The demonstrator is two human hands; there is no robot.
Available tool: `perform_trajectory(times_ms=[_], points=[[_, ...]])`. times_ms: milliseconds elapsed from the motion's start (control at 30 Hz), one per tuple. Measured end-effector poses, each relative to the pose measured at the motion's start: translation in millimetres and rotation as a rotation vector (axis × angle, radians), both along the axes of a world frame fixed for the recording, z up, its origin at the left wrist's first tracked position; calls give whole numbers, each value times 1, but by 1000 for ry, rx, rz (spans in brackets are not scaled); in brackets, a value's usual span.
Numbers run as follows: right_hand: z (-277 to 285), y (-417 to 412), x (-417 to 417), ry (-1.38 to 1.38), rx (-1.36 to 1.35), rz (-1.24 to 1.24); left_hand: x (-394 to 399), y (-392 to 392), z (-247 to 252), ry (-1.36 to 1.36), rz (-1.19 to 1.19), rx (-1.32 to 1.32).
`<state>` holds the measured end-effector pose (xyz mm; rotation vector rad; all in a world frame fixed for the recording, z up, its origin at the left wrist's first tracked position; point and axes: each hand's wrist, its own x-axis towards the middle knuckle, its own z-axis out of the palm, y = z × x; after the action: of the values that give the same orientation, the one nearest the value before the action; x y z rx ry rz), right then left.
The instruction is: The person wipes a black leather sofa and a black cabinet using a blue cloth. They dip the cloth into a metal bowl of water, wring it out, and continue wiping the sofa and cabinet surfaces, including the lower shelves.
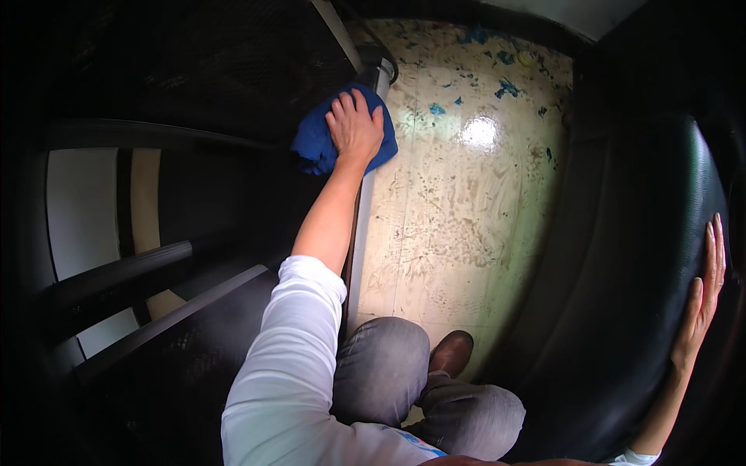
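My left hand (354, 127) lies palm down on a folded blue cloth (382, 154), with the fingers spread over it. Under the cloth runs a pale metal edge strip (362, 215) between a dark structure and the floor. The cloth hides part of that strip. Far to the right, my right hand (702, 297) rests flat against the edge of a black padded, leather-like seat or panel (647, 244), holding nothing.
The dirty pale floor (449, 204) carries dark smudges and torn blue scraps (508, 88) at the far end. On the left stand black panels with slanted bars (122, 274) and gaps. My bent knees (384, 367) and a brown shoe (453, 352) occupy the near floor.
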<state>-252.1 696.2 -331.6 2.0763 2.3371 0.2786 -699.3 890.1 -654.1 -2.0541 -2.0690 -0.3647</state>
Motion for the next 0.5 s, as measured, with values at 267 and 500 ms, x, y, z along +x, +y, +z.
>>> perform_trajectory(times_ms=[267,500], points=[[6,1,-13,-16,32,-34,-86,-130,7,-109,303,-18],[3,-1,-16,-2,66,-59,-107,-112,135,-1792,526,679]])
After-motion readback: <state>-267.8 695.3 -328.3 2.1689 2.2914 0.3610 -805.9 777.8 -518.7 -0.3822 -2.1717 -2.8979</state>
